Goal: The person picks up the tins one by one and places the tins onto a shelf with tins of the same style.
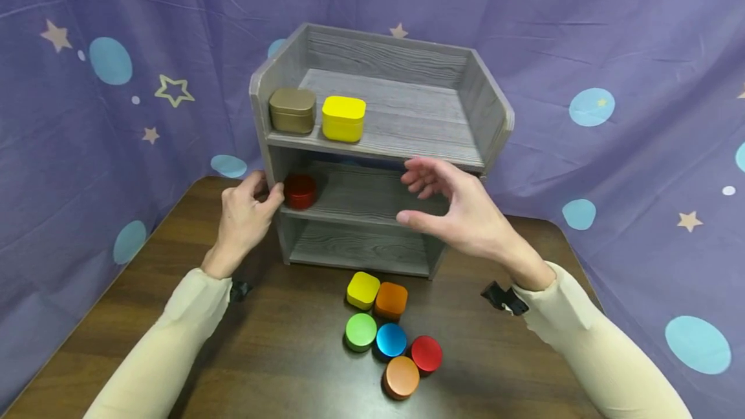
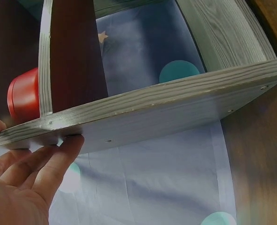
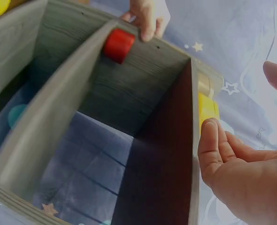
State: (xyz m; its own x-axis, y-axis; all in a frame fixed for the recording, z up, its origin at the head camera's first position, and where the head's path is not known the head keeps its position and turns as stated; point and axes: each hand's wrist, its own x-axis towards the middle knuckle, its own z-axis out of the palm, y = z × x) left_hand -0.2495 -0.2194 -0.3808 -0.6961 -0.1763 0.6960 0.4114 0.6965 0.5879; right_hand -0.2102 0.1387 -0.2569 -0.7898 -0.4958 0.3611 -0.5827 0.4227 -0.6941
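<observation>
My left hand (image 1: 247,209) pinches the left side panel of a grey wooden shelf (image 1: 372,247). Its fingers press the panel's outer face, and the thumb lies at the front edge. Just inside that panel, a round red tin (image 1: 300,191) stands on the middle level, close to the thumb; the left wrist view shows the same red tin (image 2: 24,95). In front of the shelf's right half hovers my right hand (image 1: 460,205), thumb and fingers apart, holding nothing. On the top level sit a bronze tin (image 1: 293,110) and a yellow tin (image 1: 343,119) side by side.
On the brown table (image 1: 279,348) before the shelf stand a yellow tin (image 1: 363,290), an orange tin (image 1: 391,300), a green tin (image 1: 361,332), a blue tin (image 1: 390,341), a red tin (image 1: 427,354) and a copper tin (image 1: 401,377). A purple curtain (image 1: 553,31) hangs behind.
</observation>
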